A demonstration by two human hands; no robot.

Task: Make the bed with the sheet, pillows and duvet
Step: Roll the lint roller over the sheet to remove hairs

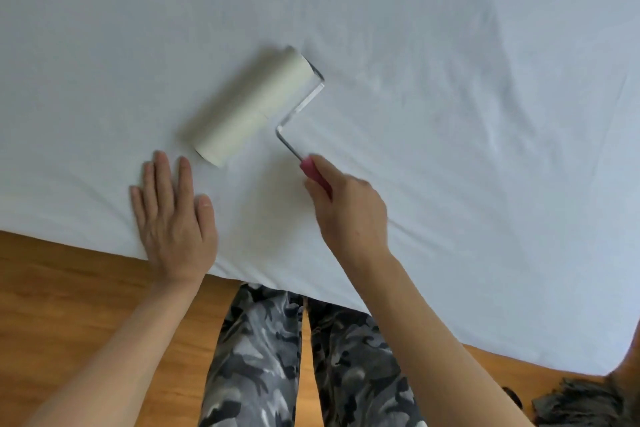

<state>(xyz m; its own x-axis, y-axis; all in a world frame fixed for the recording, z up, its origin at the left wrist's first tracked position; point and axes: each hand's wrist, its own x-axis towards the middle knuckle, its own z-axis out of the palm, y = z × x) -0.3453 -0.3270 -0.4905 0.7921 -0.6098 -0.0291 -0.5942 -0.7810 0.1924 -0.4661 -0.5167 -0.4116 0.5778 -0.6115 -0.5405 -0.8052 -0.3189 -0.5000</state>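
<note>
A white sheet (433, 45) covers the bed and fills most of the view, with soft creases on its right half. A lint roller (254, 107) with a pale roll, a bent metal arm and a pink handle lies on the sheet near the bed's front edge. My right hand (349, 208) grips the pink handle, to the lower right of the roll. My left hand (173, 218) lies flat on the sheet with straight fingers, just below and left of the roll, at the bed's edge. No pillows or duvet are in view.
A wooden floor (69, 295) runs along the bed's front edge. My legs in camouflage trousers (263, 357) stand against the edge. A dark bundle of cloth (575, 406) lies on the floor at the lower right.
</note>
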